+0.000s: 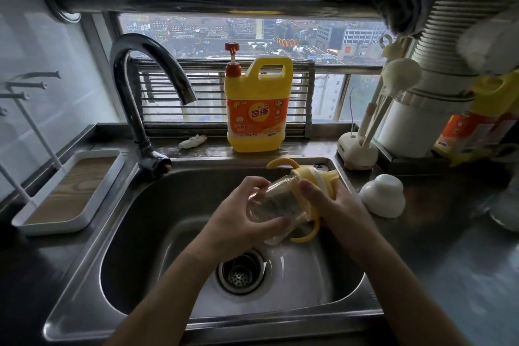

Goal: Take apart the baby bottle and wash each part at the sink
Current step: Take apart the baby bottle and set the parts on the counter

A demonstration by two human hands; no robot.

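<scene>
You are early in the task, I judge: the white cap (382, 199) lies on the counter at centre right, but the baby bottle (276, 205), over the sink (134, 233) at centre frame, is still assembled. Your left hand (238, 222) wraps its clear body; your right hand (334, 199) clamps the yellow collar (311, 177).

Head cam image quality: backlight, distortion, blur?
Head view: the window backlights the scene, leaving the sink dim with glare on the faucet; wide-angle bends the steel rail overhead; the right-edge yellow jug is smeared; the left hand, right hand and bottle are reasonably sharp.
</scene>
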